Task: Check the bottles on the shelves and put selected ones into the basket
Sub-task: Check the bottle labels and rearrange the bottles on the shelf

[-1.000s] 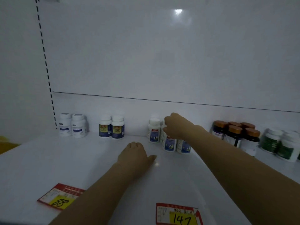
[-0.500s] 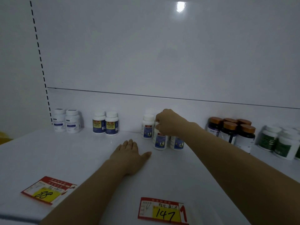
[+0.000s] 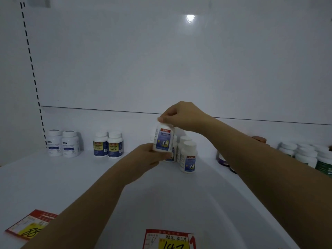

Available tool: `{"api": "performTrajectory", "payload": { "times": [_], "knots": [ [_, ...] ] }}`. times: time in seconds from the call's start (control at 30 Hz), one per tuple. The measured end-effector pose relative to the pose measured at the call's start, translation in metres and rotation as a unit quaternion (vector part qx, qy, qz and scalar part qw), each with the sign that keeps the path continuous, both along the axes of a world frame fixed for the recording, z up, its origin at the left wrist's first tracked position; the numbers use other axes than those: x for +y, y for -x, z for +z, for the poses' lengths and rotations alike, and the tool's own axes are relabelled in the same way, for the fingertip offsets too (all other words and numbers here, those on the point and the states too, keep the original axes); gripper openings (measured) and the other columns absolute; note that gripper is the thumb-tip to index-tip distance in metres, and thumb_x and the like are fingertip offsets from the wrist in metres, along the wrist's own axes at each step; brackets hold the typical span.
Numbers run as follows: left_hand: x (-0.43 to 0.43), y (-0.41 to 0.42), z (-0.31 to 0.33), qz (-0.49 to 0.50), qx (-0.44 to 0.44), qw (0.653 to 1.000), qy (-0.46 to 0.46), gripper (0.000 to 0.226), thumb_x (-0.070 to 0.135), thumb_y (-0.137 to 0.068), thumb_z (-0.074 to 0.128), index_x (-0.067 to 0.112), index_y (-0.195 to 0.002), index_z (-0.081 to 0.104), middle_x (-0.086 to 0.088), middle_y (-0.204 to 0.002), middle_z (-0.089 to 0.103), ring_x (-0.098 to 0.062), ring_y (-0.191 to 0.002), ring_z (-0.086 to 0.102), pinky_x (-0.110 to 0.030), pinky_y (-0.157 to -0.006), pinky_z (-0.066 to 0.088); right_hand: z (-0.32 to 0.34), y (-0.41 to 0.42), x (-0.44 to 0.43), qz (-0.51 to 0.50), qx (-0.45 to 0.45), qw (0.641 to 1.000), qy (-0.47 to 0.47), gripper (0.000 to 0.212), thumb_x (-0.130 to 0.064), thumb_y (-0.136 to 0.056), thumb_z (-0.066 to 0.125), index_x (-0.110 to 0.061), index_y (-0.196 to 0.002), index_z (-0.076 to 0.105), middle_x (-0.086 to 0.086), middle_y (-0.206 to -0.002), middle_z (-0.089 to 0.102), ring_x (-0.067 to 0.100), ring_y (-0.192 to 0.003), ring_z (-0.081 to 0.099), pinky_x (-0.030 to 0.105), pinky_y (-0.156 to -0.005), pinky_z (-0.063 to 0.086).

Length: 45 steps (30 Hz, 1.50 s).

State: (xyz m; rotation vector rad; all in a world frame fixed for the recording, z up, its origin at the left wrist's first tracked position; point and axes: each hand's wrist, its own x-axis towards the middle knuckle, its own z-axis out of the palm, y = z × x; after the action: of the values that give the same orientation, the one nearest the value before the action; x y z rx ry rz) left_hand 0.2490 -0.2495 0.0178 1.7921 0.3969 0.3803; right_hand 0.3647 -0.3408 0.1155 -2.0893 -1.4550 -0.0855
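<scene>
A white bottle with a blue label (image 3: 163,139) is held up above the white shelf (image 3: 71,180). My right hand (image 3: 181,115) grips its cap from above. My left hand (image 3: 149,156) holds its base from below, fingers curled under it. Behind and to the right stand more bottles of the same kind (image 3: 188,157). No basket is in view.
Two white bottles (image 3: 62,143) and two blue-and-yellow labelled bottles (image 3: 108,145) stand at the back left. Dark jars (image 3: 223,159) sit behind my right forearm, green-labelled white bottles (image 3: 309,157) at the far right. Price tags marked 88 (image 3: 30,225) and 147 (image 3: 168,239) lie on the shelf front.
My right hand lifted one blue-label bottle off the shelf by its cap. My left hand rose from the shelf surface and took the bottle's base.
</scene>
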Motion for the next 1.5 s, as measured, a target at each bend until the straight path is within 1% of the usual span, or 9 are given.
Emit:
{"api": "performTrajectory", "payload": {
  "times": [0.07,0.13,0.23,0.37,0.57,0.97,1.17,1.33,1.5],
  "knots": [
    [0.003,-0.002,0.000,-0.008,-0.043,0.998,0.054,0.024,0.016,-0.084,0.067,0.017,-0.108,0.062,-0.001,-0.104,0.071,-0.011,-0.099,0.065,-0.019,-0.087,0.051,0.002,-0.001,-0.001,0.002,0.013,1.000,-0.014,0.034,-0.040,-0.091,0.059,-0.012,-0.107,0.072,0.000,-0.111,0.069,0.009,-0.092,0.058,0.023,-0.082,0.046],
    [0.003,-0.003,0.000,-0.024,-0.070,0.990,0.119,0.031,0.015,-0.084,0.067,0.012,-0.114,0.061,-0.006,-0.109,0.070,-0.016,-0.105,0.065,-0.027,-0.094,0.049,0.001,-0.002,-0.001,-0.001,0.030,0.999,-0.022,0.036,-0.042,-0.091,0.058,-0.012,-0.103,0.073,0.000,-0.107,0.070,0.011,-0.091,0.060,0.027,-0.086,0.050],
    [0.004,-0.004,-0.001,-0.029,-0.078,0.983,0.161,0.030,0.014,-0.084,0.066,0.009,-0.113,0.061,-0.009,-0.109,0.071,-0.019,-0.105,0.066,-0.031,-0.095,0.048,-0.004,-0.004,0.002,-0.003,0.067,0.997,-0.032,0.038,-0.044,-0.089,0.059,-0.010,-0.098,0.074,0.001,-0.101,0.071,0.016,-0.094,0.063,0.033,-0.090,0.052],
    [0.005,-0.004,0.000,-0.037,-0.077,0.982,0.170,0.033,0.015,-0.083,0.067,0.009,-0.114,0.060,-0.010,-0.109,0.071,-0.020,-0.105,0.066,-0.033,-0.097,0.047,-0.004,-0.007,0.005,-0.008,0.096,0.995,-0.032,0.044,-0.047,-0.086,0.062,-0.006,-0.093,0.073,0.009,-0.095,0.072,0.024,-0.094,0.066,0.040,-0.091,0.053],
    [0.005,-0.007,0.002,-0.041,-0.086,0.978,0.183,0.037,0.014,-0.083,0.066,0.005,-0.118,0.058,-0.013,-0.112,0.069,-0.023,-0.107,0.065,-0.034,-0.098,0.047,-0.001,-0.010,0.008,-0.008,0.086,0.996,-0.027,0.048,-0.049,-0.085,0.062,-0.004,-0.094,0.073,0.013,-0.096,0.072,0.027,-0.094,0.067,0.042,-0.092,0.052],
    [0.006,-0.013,0.005,-0.049,-0.088,0.978,0.184,0.033,0.014,-0.082,0.066,0.007,-0.113,0.060,-0.012,-0.111,0.070,-0.022,-0.106,0.065,-0.032,-0.097,0.048,0.002,-0.016,0.009,0.001,0.080,0.996,-0.026,0.046,-0.048,-0.086,0.062,-0.004,-0.094,0.073,0.012,-0.096,0.072,0.026,-0.094,0.067,0.042,-0.093,0.052],
    [0.008,-0.013,0.007,-0.049,-0.088,0.979,0.179,0.029,0.013,-0.084,0.065,0.008,-0.112,0.060,-0.012,-0.112,0.069,-0.022,-0.106,0.066,-0.027,-0.090,0.052,0.004,-0.018,0.010,0.006,0.084,0.996,-0.024,0.043,-0.048,-0.084,0.064,-0.007,-0.092,0.073,0.008,-0.093,0.073,0.023,-0.092,0.067,0.042,-0.092,0.053],
    [0.010,-0.014,0.008,-0.046,-0.098,0.983,0.148,0.026,0.010,-0.084,0.066,0.010,-0.110,0.061,-0.010,-0.110,0.070,-0.020,-0.104,0.067,-0.026,-0.087,0.053,0.010,-0.017,0.008,0.037,0.086,0.995,-0.037,0.032,-0.043,-0.083,0.067,-0.013,-0.093,0.074,0.001,-0.094,0.073,0.018,-0.092,0.067,0.037,-0.091,0.054],
    [0.012,-0.013,0.014,-0.065,-0.158,0.973,0.154,0.036,0.006,-0.081,0.066,0.008,-0.116,0.061,-0.008,-0.113,0.069,-0.020,-0.107,0.065,-0.026,-0.090,0.052,0.025,-0.005,-0.007,0.104,0.090,0.988,-0.076,0.027,-0.026,-0.085,0.069,-0.017,-0.111,0.068,-0.008,-0.103,0.069,0.005,-0.098,0.064,0.017,-0.085,0.049]
  ]
}}
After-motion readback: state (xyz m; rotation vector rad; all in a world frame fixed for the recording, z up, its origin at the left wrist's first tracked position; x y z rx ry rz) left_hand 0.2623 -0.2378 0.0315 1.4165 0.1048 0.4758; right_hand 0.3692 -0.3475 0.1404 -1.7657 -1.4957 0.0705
